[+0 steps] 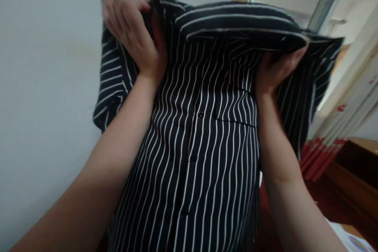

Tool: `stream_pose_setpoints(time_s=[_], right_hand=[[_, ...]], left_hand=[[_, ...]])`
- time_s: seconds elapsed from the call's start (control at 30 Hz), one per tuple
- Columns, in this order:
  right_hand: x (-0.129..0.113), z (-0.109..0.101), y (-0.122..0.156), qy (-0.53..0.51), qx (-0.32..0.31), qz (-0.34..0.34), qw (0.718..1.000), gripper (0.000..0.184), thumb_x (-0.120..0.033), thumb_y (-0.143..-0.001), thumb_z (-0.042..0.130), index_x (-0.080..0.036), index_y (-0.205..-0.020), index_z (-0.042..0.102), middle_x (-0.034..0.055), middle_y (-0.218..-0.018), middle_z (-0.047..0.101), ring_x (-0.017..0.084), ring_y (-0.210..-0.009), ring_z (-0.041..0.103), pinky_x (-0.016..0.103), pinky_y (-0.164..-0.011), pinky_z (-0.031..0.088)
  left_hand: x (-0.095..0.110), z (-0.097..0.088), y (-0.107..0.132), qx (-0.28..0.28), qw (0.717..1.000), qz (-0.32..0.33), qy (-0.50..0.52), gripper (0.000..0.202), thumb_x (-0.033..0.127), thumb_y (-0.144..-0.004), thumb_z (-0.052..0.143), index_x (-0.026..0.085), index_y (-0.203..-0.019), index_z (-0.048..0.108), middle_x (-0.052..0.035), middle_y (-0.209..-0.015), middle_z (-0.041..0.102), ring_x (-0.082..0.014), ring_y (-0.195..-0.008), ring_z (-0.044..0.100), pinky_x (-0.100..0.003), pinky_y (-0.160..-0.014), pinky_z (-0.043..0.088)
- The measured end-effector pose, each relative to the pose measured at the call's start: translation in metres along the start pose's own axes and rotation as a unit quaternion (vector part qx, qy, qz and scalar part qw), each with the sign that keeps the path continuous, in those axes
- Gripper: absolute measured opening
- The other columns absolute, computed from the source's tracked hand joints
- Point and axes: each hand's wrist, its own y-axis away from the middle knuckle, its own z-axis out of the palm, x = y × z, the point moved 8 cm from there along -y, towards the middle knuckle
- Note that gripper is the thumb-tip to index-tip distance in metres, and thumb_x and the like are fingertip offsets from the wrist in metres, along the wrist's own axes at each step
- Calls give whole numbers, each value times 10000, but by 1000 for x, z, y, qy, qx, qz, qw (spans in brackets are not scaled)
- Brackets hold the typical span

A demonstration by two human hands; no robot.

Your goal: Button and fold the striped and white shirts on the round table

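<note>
A black shirt with thin white stripes (201,138) hangs upright in front of me, its collar on top, dark buttons down the front and a chest pocket to the right. My left hand (132,35) grips the shirt's left shoulder, fingers curled over the cloth and a little blurred. My right hand (274,69) holds the right shoulder under the collar, its fingers tucked behind the fabric.
A plain white wall (44,86) fills the left side. At the upper right is a window frame (327,4) with a pale curtain with a red hem (345,118). Dark wooden furniture (351,181) stands at the lower right.
</note>
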Motion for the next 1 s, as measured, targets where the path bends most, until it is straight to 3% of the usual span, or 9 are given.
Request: stream_pose_setpoints(time_s=[0.03, 0.1, 0.2, 0.33, 0.47, 0.57, 0.73, 0.87, 1.0], right_hand=[[6, 10, 25, 63, 34, 53, 996, 583, -458, -976, 191, -28, -1321, 382, 235, -1305, 336, 327, -1379, 203, 579, -1078, 242], [13, 55, 87, 122, -40, 112, 985, 397, -353, -961, 312, -65, -1155, 505, 199, -1123, 486, 281, -1192, 409, 520, -1004, 343], [21, 127, 198, 150, -209, 175, 950, 251, -226, -917, 376, -97, -1033, 558, 151, -1024, 549, 252, -1051, 470, 448, -939, 386], [22, 196, 347, 135, -487, 188, 842, 380, -215, -870, 503, -94, -1229, 519, 169, -1221, 532, 250, -1161, 459, 390, -1027, 325], [23, 211, 442, 129, -639, 238, 720, 583, -388, -888, 520, -176, -1414, 383, 170, -1457, 358, 276, -1283, 408, 422, -1058, 301], [21, 215, 453, 142, -637, 255, 713, 515, -390, -921, 442, -173, -1388, 431, 176, -1471, 342, 288, -1319, 370, 465, -1076, 268], [-3, 236, 443, 129, -628, 265, 720, 463, -411, -954, 325, -228, -1348, 486, 125, -1439, 409, 268, -1336, 341, 500, -1104, 214], [-23, 240, 462, 108, -658, 331, 668, 705, -701, -885, 216, -306, -1458, 325, 92, -1545, 231, 345, -1417, 157, 653, -1076, 102], [-32, 230, 478, 105, -677, 340, 644, 767, -752, -855, 96, -342, -1486, 242, 68, -1580, 103, 323, -1446, 26, 660, -1075, -2]], left_hand=[[-4, 0, 11, 19, 999, -5, -28, 434, 473, -982, 295, 167, -1244, 454, -40, -1420, 365, -241, -1421, 194, -520, -1202, 19], [-12, 14, 50, 15, 996, -18, -83, 385, 416, -981, 317, 144, -1182, 501, -64, -1303, 481, -208, -1350, 318, -475, -1210, 31], [-32, 72, 144, -151, 979, -57, -126, 306, 328, -954, 362, 141, -1081, 568, -91, -1163, 589, -204, -1263, 421, -429, -1210, 76], [-63, 142, 297, -415, 898, -56, -136, 443, 271, -911, 380, 103, -1308, 479, -153, -1414, 447, -255, -1379, 303, -459, -1190, 79], [-108, 158, 393, -551, 797, -164, -185, 569, 357, -917, 345, 155, -1450, 339, -155, -1522, 281, -346, -1386, 273, -552, -1123, 197], [-120, 160, 403, -565, 772, -207, -204, 539, 361, -931, 285, 185, -1430, 385, -153, -1503, 324, -371, -1383, 266, -609, -1100, 182], [-91, 182, 383, -564, 800, -152, -134, 515, 368, -932, 273, 250, -1413, 412, -66, -1513, 333, -311, -1396, 251, -566, -1120, 201], [-78, 187, 405, -630, 750, -164, -118, 625, 575, -904, 223, 292, -1444, 363, -51, -1545, 261, -357, -1414, 190, -620, -1113, 138], [-85, 172, 423, -630, 735, -197, -153, 746, 656, -872, 139, 256, -1491, 257, -86, -1569, 165, -351, -1440, 97, -635, -1117, 59]])
